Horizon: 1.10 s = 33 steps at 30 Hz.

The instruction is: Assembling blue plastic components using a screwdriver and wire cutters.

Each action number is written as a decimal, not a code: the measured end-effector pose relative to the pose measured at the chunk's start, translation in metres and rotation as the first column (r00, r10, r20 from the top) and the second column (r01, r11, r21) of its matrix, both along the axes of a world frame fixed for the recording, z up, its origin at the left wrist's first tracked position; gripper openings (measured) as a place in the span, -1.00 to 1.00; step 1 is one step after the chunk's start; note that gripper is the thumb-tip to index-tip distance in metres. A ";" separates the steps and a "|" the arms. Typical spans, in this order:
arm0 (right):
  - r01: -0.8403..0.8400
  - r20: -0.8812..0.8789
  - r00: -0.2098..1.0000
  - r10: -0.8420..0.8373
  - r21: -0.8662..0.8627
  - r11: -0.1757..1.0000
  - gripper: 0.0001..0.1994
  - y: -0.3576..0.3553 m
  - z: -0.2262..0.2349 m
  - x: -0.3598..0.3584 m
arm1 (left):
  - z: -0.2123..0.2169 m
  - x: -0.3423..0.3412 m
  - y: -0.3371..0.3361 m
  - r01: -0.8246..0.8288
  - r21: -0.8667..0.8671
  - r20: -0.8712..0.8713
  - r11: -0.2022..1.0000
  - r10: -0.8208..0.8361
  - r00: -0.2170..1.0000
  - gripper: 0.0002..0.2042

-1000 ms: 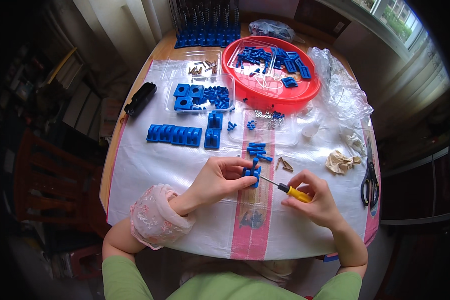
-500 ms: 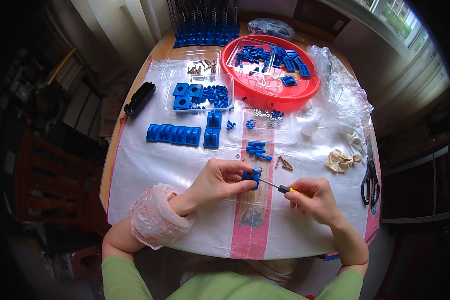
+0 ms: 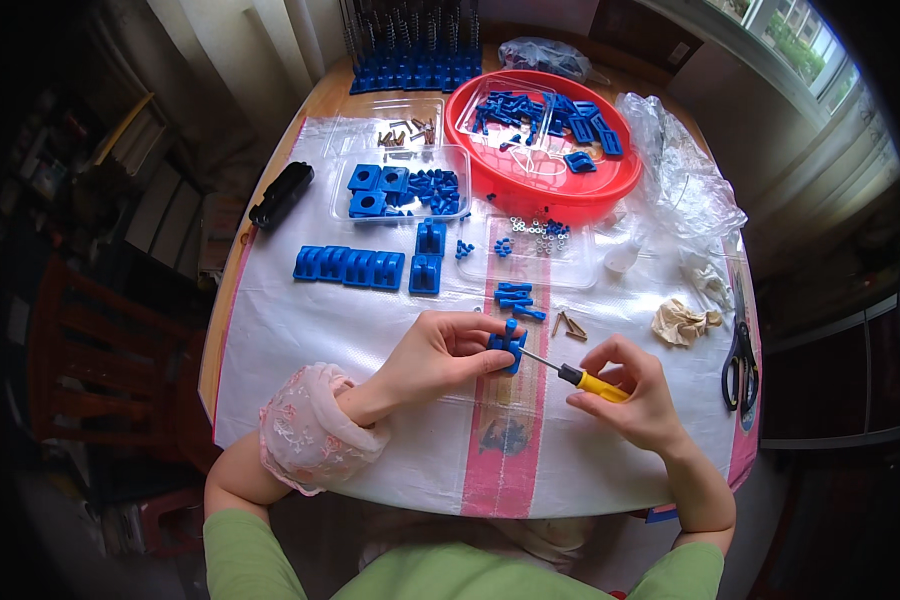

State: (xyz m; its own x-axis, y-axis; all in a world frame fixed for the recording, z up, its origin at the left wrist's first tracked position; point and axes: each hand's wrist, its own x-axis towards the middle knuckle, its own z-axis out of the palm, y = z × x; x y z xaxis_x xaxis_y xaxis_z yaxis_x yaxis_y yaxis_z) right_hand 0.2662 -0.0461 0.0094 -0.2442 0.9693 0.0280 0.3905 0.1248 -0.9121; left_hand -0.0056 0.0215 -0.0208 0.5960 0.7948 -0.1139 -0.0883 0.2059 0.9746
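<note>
Between the thumb and fingers of my left hand [image 3: 448, 352] is a small blue plastic bracket [image 3: 508, 345] with a square base and an upright peg. My fingers cover part of it. A screwdriver [image 3: 604, 388] with a yellow handle and black collar is in my right hand [image 3: 638, 390], the fingers loosely around the handle. Its shaft slants up to the left, and the tip meets the bracket's right side. Just beyond the bracket lie several blue pegs [image 3: 515, 298]. To their right are a few brass-coloured screws [image 3: 569, 326].
Blue brackets stand in a row [image 3: 348, 267] at left. Behind them is a clear box [image 3: 336, 212] of blue parts; a red basin [image 3: 634, 180] is at back right. A lid [image 3: 580, 272] holds white nuts. Scissors [image 3: 741, 368] and crumpled paper [image 3: 686, 323] lie at right.
My right hand's fingers have loosened and shifted on the screwdriver, showing more of its yellow handle. The bracket has tilted slightly in my left hand, which otherwise keeps its place.
</note>
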 end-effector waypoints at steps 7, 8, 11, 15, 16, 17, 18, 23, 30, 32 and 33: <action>-0.281 0.474 0.877 -0.083 0.645 0.710 -0.77 -0.005 0.005 -0.005 | 0.000 -0.002 0.000 0.030 -0.001 -0.030 1.000 -0.030 0.999 -0.69; -0.275 0.461 0.884 -0.079 0.649 0.709 -0.77 -0.006 0.003 -0.006 | 0.000 -0.002 0.000 0.029 0.005 -0.038 1.000 -0.029 0.999 -0.70; -0.213 0.378 0.926 -0.026 0.576 0.789 -0.75 -0.008 -0.001 -0.003 | 0.000 -0.003 -0.001 0.040 0.036 -0.056 0.999 -0.038 0.998 -0.70; -0.101 0.206 0.978 0.014 0.419 0.902 -0.76 -0.006 0.000 0.001 | 0.000 -0.003 -0.002 0.041 0.067 -0.048 0.997 -0.037 0.998 -0.70; -0.069 0.160 0.987 0.011 0.359 0.931 -0.77 -0.006 0.000 0.001 | -0.001 -0.004 -0.003 0.042 0.070 -0.053 0.997 -0.039 0.998 -0.70; -0.038 0.113 0.994 0.005 0.296 0.954 -0.78 -0.006 -0.001 0.001 | -0.001 -0.005 -0.003 0.044 0.072 -0.059 0.996 -0.040 0.997 -0.69; -0.011 0.067 0.998 -0.005 0.231 0.973 -0.80 -0.007 -0.001 0.000 | -0.002 -0.005 -0.004 0.045 0.075 -0.065 0.996 -0.040 0.997 -0.69; 0.051 0.008 0.999 -0.052 0.090 0.995 -0.82 -0.009 -0.002 0.001 | -0.001 -0.004 -0.005 0.041 0.124 -0.080 0.991 -0.032 0.996 -0.69; 0.051 -0.001 0.999 -0.051 0.048 0.998 -0.82 -0.010 -0.001 0.003 | -0.001 -0.003 -0.006 0.038 0.148 -0.077 0.988 -0.027 0.997 -0.69; 0.054 -0.012 0.999 -0.053 0.031 0.998 -0.82 -0.010 0.000 0.003 | -0.001 -0.004 -0.006 0.041 0.146 -0.066 0.989 -0.031 0.997 -0.69; 0.055 -0.017 0.998 -0.055 0.023 0.998 -0.82 -0.011 0.000 0.003 | -0.001 -0.004 -0.006 0.042 0.145 -0.060 0.989 -0.034 0.998 -0.69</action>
